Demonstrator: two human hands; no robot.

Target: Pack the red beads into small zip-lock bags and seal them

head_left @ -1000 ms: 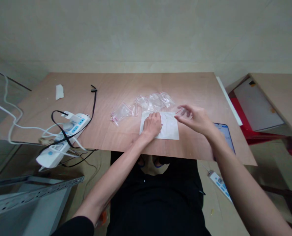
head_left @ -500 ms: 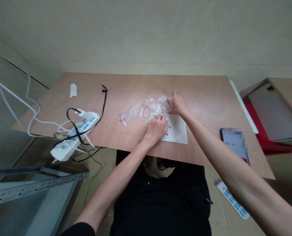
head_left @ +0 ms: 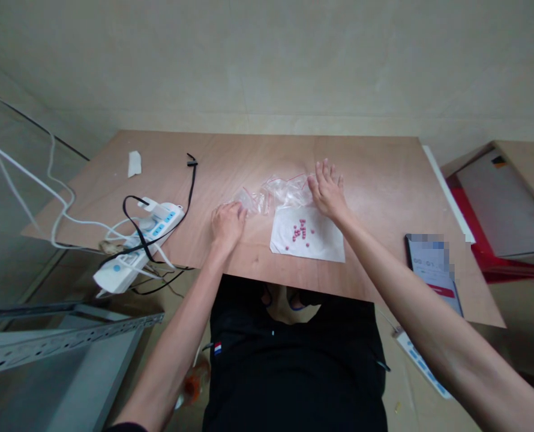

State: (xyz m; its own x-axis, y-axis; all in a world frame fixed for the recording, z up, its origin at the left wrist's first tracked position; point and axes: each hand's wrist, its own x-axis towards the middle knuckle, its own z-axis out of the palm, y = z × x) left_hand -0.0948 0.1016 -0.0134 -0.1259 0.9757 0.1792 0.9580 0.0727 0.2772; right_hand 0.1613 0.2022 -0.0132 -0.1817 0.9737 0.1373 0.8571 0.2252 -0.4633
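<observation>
A white paper sheet (head_left: 321,243) lies flat near the table's front edge. Several small red beads (head_left: 301,230) are scattered on it, mostly clustered left of its middle. Behind the paper is a pile of clear zip bags (head_left: 285,192) with red seal lines. My left hand (head_left: 228,223) is closed over the left end of a smaller clear bag (head_left: 244,197), its fingertips partly hidden. That bag's left end is covered by the hand. My right hand (head_left: 327,189) rests with fingers spread, beside the right end of the bag pile and above the paper's back edge.
A white power strip (head_left: 159,231) with tangled cables sits on the table at left. A white scrap (head_left: 134,164) lies behind it. At right is a phone (head_left: 433,267). Another power strip (head_left: 422,363) lies on the floor below.
My left hand has moved left from the paper to the smaller bag, uncovering the red beads. My right hand stays near the bag pile, with its fingers now spread.
</observation>
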